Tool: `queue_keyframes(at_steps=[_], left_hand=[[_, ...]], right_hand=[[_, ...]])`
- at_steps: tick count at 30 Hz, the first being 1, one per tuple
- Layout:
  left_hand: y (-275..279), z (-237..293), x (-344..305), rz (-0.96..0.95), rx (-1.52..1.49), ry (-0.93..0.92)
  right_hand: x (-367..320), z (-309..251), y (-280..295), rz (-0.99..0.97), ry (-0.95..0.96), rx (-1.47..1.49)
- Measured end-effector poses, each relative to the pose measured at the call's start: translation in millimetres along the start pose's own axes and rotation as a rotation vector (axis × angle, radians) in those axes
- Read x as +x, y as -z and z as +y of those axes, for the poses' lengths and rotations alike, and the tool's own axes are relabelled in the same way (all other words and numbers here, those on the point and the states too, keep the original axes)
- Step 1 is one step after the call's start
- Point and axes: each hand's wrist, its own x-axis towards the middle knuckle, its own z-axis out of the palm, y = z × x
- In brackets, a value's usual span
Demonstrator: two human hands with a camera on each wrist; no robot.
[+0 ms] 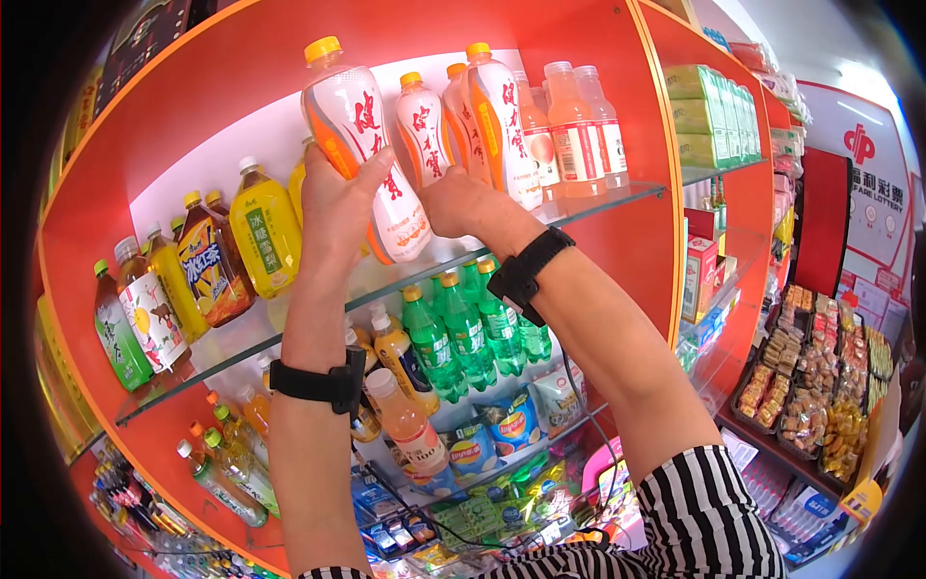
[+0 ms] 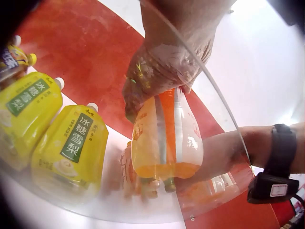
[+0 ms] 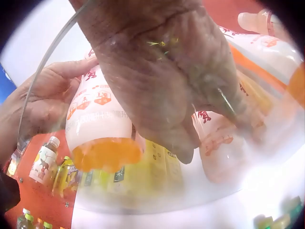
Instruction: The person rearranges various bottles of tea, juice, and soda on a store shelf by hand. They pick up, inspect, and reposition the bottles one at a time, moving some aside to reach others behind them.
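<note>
My left hand [image 1: 340,207] grips a white-labelled drink bottle [image 1: 362,116] with a yellow cap and orange liquid, tilted in front of the upper shelf. From below, the left wrist view shows the bottle's base [image 2: 167,171], with the left hand [image 2: 164,71] wrapped around its body. Just right of it, my right hand [image 1: 463,205] holds the lower part of a second bottle [image 1: 422,121] of the same kind. In the right wrist view the fingers and thumb of the right hand [image 3: 157,81] lie around this bottle [image 3: 219,148], partly hiding it.
More matching bottles [image 1: 494,116] and peach-coloured bottles [image 1: 577,130] stand to the right. Yellow pear drinks [image 1: 265,227] and tea bottles [image 1: 212,256] line the left. The glass shelf [image 1: 386,285] runs below the hands, above green soda bottles [image 1: 463,328] and chip bags [image 1: 511,420].
</note>
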Motion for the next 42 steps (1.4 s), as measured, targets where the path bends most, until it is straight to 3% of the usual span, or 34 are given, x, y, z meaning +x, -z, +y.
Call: queue_keyframes(at_steps=[15,20,22,23,25,29,31,38,41,42], left_hand=[[-3,2,2,0.017,0.049,0.068],[-13,-3,10,-0.071,-0.047,0.047],[-24,-4,16,-0.154,-0.108,0.126],[-30,-8,21,-0.152,-0.106,0.133],[-43,-17,31,-0.145,-0.085,0.222],[-59,-20,36,-0.146,-0.087,0.328],[-60,-20,37,-0.179,-0.105,0.334],[-55,-16,35,-0.283,-0.265,0.379],[-55,-14,33,-0.278,-0.294,0.398],[-54,-12,32,-0.274,-0.292,0.395]], right_hand=[[-9,2,-1,0.089,-0.003,0.06],[-64,-8,52,0.104,-0.005,0.237],[-89,4,59,0.301,0.104,0.325],[-109,-1,73,0.33,0.013,0.47],[-128,11,74,0.542,0.038,0.435],[-140,36,54,0.705,0.019,0.434],[-144,41,45,0.764,-0.011,0.6],[-138,49,28,0.859,-0.161,0.645],[-133,53,24,0.794,-0.221,0.529],[-131,52,23,0.68,-0.29,0.424]])
